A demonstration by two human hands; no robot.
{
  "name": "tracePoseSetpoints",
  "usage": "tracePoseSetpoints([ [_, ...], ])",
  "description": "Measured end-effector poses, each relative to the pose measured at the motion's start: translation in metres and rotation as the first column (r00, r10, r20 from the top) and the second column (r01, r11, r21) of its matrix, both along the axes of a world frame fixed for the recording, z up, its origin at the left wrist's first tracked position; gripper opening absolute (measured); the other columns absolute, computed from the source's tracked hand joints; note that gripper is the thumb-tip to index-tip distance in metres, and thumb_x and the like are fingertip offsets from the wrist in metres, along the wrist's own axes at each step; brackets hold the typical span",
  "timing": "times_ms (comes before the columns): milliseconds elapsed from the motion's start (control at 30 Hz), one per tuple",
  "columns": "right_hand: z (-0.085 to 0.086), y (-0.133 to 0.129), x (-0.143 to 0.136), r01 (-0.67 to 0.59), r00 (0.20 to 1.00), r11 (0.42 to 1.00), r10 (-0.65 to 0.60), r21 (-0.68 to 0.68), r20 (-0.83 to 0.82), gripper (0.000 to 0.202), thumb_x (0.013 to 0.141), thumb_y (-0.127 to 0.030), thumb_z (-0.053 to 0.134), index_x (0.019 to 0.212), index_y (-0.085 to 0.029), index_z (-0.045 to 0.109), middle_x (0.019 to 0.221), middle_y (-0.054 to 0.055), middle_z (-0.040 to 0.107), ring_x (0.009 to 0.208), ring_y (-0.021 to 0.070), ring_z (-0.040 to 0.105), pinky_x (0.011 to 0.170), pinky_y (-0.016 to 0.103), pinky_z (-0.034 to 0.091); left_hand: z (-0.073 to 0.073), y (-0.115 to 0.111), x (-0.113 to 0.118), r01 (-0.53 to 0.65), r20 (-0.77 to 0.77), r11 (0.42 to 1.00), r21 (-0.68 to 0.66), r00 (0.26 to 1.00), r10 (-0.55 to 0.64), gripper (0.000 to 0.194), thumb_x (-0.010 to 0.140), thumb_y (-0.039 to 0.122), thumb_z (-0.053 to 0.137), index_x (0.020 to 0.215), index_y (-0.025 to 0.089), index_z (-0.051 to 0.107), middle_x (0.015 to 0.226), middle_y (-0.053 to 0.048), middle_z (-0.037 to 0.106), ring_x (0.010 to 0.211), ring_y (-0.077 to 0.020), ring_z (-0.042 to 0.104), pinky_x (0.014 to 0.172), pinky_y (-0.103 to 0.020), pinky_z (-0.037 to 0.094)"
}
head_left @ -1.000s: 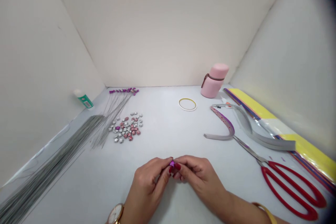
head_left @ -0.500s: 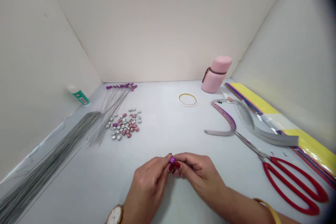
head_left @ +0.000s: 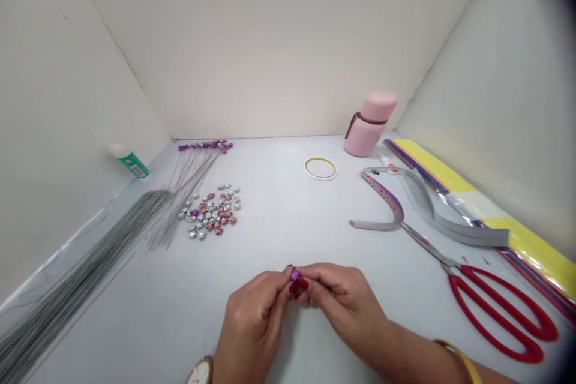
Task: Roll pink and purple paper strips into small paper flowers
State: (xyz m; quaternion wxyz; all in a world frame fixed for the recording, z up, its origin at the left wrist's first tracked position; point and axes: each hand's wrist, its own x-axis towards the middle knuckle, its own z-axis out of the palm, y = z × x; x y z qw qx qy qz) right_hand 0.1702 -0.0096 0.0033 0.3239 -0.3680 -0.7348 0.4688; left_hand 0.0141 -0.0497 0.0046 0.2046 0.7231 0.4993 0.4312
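Observation:
A small purple folded paper star (head_left: 294, 275) is pinched between the fingertips of both hands, low in the middle of the view. My left hand (head_left: 258, 306) grips it from the left, finger and thumb closed on its edge. From the right, my right hand (head_left: 344, 297) closes on the same star with thumb and forefinger. Part of the star is covered by the fingertips. Left of the hands lies a loose pile of silver, pink and purple paper stars (head_left: 218, 216). Behind it, purple stars (head_left: 211, 145) top thin wire stems.
A thick bundle of grey wires (head_left: 94, 270) runs along the left, near a glue bottle (head_left: 134, 164). A tape ring (head_left: 320, 177) and a pink flask (head_left: 366, 132) stand at the back. Rightward are paper strips (head_left: 468, 233), red-handled scissors (head_left: 490, 306) and packaged coloured paper (head_left: 531, 252).
The view has shifted slightly. Both hands keep nearly the same place and grip, and the purple star's face shows a little more clearly between the fingertips.

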Motion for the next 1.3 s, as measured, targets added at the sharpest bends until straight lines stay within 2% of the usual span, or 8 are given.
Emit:
tracePoseSetpoints([
  [167,0.0001,-0.0003,0.0018,-0.026,1.0,0.999,0.026,0.02,0.013,0.019,0.084,-0.019,0.045,0.081,-0.016,0.064,0.067,0.002,0.063,0.063,0.0117,0.059,0.06,0.02,0.046,-0.0008,-0.001,0.0,-0.001,-0.125,0.991,0.132,0.992,0.018,0.025,0.08,0.004,0.044,0.099,0.015,0.056,0.073,-0.004,0.064,0.065,-0.0124,0.059,0.06,-0.02,0.046],
  [267,0.0006,0.0015,0.0014,-0.026,0.999,0.999,0.026,0.029,0.027,0.02,0.084,-0.017,0.045,0.08,-0.016,0.064,0.068,0.002,0.063,0.064,0.0118,0.058,0.061,0.021,0.045,-0.0028,-0.0005,0.0001,0.005,-0.192,0.988,0.154,0.981,0.025,0.026,0.08,0.004,0.043,0.1,0.014,0.055,0.074,-0.005,0.065,0.067,-0.014,0.06,0.062,-0.022,0.047],
  [333,0.0006,0.0029,0.0004,-0.017,0.999,1.0,0.017,0.007,0.029,0.019,0.084,-0.018,0.045,0.081,-0.016,0.064,0.067,0.002,0.063,0.064,0.0118,0.058,0.061,0.021,0.045,-0.0022,0.0002,-0.0003,0.004,-0.166,0.996,0.085,0.986,0.01,0.024,0.081,0.006,0.043,0.1,0.016,0.056,0.074,-0.005,0.064,0.067,-0.0139,0.059,0.062,-0.022,0.047],
  [467,-0.001,0.0039,-0.0018,-0.017,1.0,0.993,0.015,-0.118,-0.023,0.021,0.086,-0.024,0.044,0.087,-0.017,0.064,0.067,0.001,0.062,0.061,0.0111,0.056,0.058,0.021,0.046,0.0024,0.0017,-0.0021,0.012,0.013,0.988,-0.156,1.0,-0.01,0.022,0.084,0.012,0.045,0.099,0.019,0.058,0.078,-0.003,0.062,0.07,-0.0118,0.059,0.063,-0.02,0.046],
  [567,-0.0028,0.0035,-0.0021,-0.012,0.999,0.984,0.004,-0.175,-0.049,0.022,0.086,-0.025,0.044,0.088,-0.016,0.064,0.066,0.001,0.062,0.06,0.0107,0.056,0.056,0.021,0.046,0.0034,0.0025,-0.0029,0.03,0.079,0.976,-0.216,0.997,-0.014,0.022,0.084,0.013,0.045,0.102,0.019,0.057,0.08,-0.003,0.062,0.072,-0.0119,0.058,0.065,-0.021,0.045],
  [900,0.0011,0.0036,-0.0023,0.005,0.997,0.984,-0.019,-0.176,-0.077,0.019,0.085,-0.023,0.046,0.087,-0.017,0.064,0.065,0.0,0.062,0.061,0.01,0.057,0.057,0.019,0.047,0.0029,0.0038,-0.0021,0.044,0.109,0.975,-0.216,0.994,-0.021,0.025,0.085,0.013,0.041,0.104,0.02,0.056,0.077,-0.003,0.061,0.07,-0.0125,0.057,0.062,-0.021,0.045],
  [1167,0.0041,0.0042,-0.0015,0.017,1.0,0.998,-0.017,-0.054,0.007,0.018,0.083,-0.021,0.048,0.084,-0.019,0.065,0.069,0.001,0.064,0.064,0.012,0.058,0.061,0.021,0.047,0.0054,0.0034,-0.0015,0.023,0.084,0.975,-0.223,0.996,-0.004,0.019,0.082,0.016,0.047,0.098,0.018,0.057,0.079,-0.003,0.062,0.072,-0.0131,0.059,0.065,-0.021,0.047],
  [1300,0.0032,0.0034,-0.0025,0.006,0.999,0.994,-0.012,-0.108,-0.046,0.017,0.083,-0.021,0.048,0.094,-0.019,0.062,0.078,0.002,0.066,0.071,0.0129,0.061,0.066,0.022,0.049,0.0053,0.0033,-0.0018,0.025,0.077,0.979,-0.201,0.997,-0.01,0.024,0.082,0.014,0.046,0.104,0.018,0.056,0.084,-0.005,0.062,0.075,-0.0133,0.058,0.066,-0.021,0.048],
])
